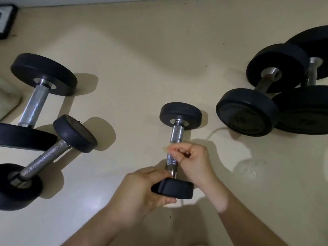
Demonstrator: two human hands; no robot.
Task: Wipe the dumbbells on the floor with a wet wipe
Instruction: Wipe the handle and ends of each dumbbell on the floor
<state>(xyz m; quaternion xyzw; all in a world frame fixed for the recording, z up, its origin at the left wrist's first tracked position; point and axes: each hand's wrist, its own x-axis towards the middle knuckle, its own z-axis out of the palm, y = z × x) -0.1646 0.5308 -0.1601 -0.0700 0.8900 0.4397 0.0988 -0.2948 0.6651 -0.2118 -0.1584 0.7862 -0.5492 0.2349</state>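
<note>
Nearest the camera: left hand [140, 189] grips the near black head [177, 189] of the small dumbbell [174, 135], thumb under the rim, fingers wrapped over the top edge. Right hand [193, 160] sits just beyond, fingers curled over the knurled steel handle about midway along it. A pale scrap [165, 148] shows at the fingertips, too blurred to identify as the wipe. The small dumbbell lies centre frame on the cream floor [134, 68], its axis running away from the person and its far head [180, 113] resting on the floor. To the right of the hands is a shiny wet-looking patch [248, 167] on the floor. A thin white cord [214, 131] curves across the floor between the small dumbbell and the right-hand group. Left side: a medium dumbbell [46, 157] lies diagonally, its upper head touching or just beside the near head of a larger dumbbell [33, 107]. Right side, further off: two heavy dumbbells, one [264, 84] in front of the other [312, 73], heads overlapping in view; the outer one is cut off by the frame edge. Far top left: a dark framed object [7, 20], partly out of view.
</note>
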